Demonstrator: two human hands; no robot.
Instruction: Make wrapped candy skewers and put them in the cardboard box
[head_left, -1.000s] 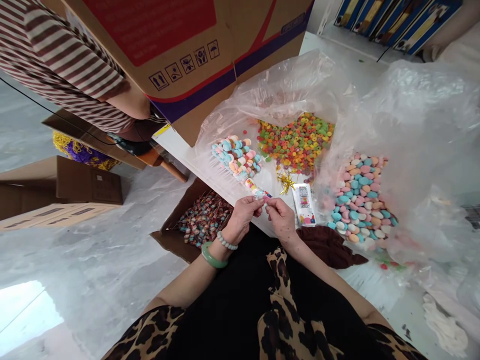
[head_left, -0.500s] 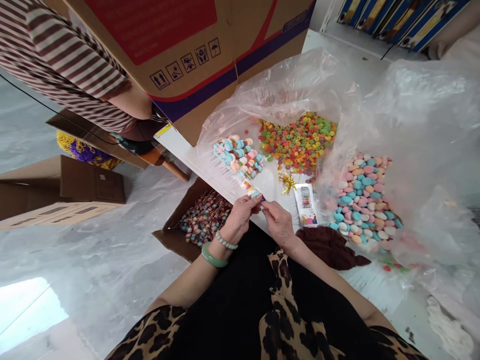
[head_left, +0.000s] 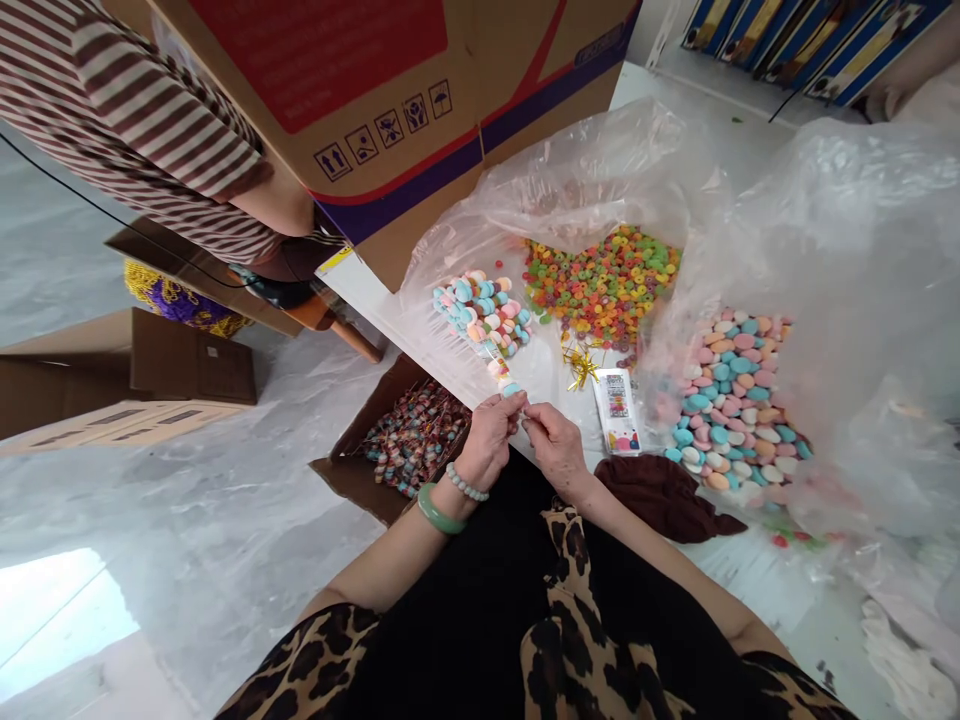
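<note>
The white counter [head_left: 375, 300] carries a large cardboard box [head_left: 394, 215], crumpled clear plastic [head_left: 585, 195], printed packets [head_left: 618, 412] and a dark brown cloth [head_left: 660, 497].
</note>
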